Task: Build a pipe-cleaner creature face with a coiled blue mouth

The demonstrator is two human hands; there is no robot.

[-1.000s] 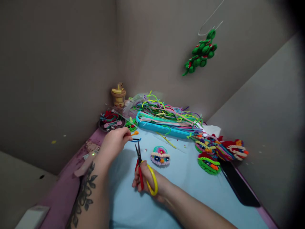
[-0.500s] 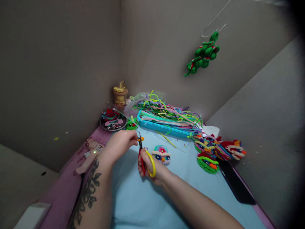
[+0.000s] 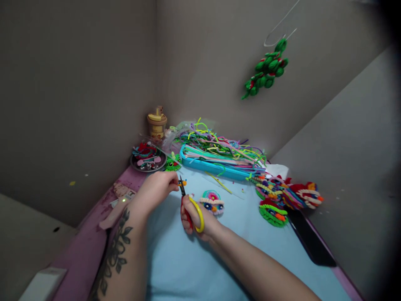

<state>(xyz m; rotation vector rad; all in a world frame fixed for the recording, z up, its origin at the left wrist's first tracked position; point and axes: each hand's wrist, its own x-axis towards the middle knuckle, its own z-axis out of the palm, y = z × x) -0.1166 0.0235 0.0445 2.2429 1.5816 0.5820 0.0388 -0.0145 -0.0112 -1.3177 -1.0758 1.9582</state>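
Observation:
My right hand (image 3: 194,216) is wrapped round a pair of scissors (image 3: 182,187) with one red and one yellow handle, its dark blades pointing up and away. Pinched in the fingertips of my left hand (image 3: 166,182) is a small orange fuzzy piece (image 3: 184,182), seemingly pipe cleaner. The blades cross right at this piece, beside my left fingertips; whether they cut into it I cannot tell. Just right of my right hand, a round pipe-cleaner face (image 3: 212,203) with dark eyes and an orange beak lies on the light blue cloth (image 3: 175,263).
A blue tray (image 3: 216,168) of pipe cleaners stands behind, with a tangled heap (image 3: 219,140) beyond it. At left are a round metal dish (image 3: 148,168), a lidded cup (image 3: 156,125) and a pink glue gun (image 3: 114,214). Colourful pipe-cleaner figures (image 3: 272,213) and a black phone (image 3: 310,240) lie right.
The scissors' tips have shifted slightly left, closer to my left fingertips. Both hands keep their hold, and the things on the cloth lie as before.

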